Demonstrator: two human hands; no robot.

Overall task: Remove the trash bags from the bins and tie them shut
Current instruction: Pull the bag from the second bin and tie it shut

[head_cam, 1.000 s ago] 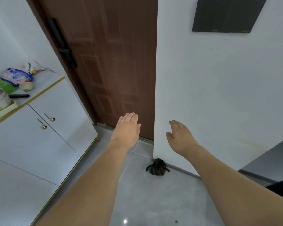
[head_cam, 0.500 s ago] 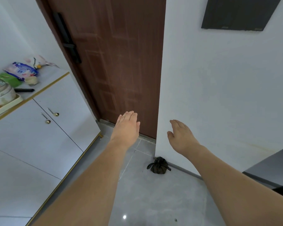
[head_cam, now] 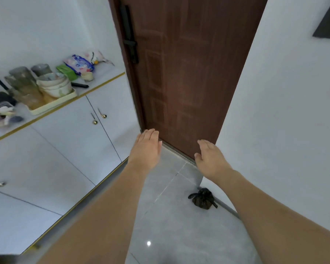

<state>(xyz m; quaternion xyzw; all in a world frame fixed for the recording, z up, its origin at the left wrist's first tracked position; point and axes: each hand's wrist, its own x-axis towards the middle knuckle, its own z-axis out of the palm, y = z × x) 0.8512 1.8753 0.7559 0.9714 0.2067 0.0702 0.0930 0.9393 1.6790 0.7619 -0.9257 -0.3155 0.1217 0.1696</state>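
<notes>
A small dark trash bag (head_cam: pixel 202 201), knotted at the top, sits on the grey floor against the base of the white wall, below my right forearm. My left hand (head_cam: pixel 146 149) is stretched forward at mid-frame, palm down, fingers straight and together, holding nothing. My right hand (head_cam: pixel 211 158) is held out beside it, fingers extended, thumb apart, also empty. Both hands hover well above the floor, apart from the bag. No bin is in view.
A brown door (head_cam: pixel 181 69) with a black handle (head_cam: pixel 131 44) is straight ahead. A white cabinet (head_cam: pixel 69 141) runs along the left, its top holding a tray of bowls (head_cam: pixel 54 87), glasses and snack packets. A white wall (head_cam: pixel 286 115) stands on the right.
The view has swung left, showing more of the cabinet top with its bowls and glasses. Both hands stay outstretched and empty in much the same pose. The bag has not moved.
</notes>
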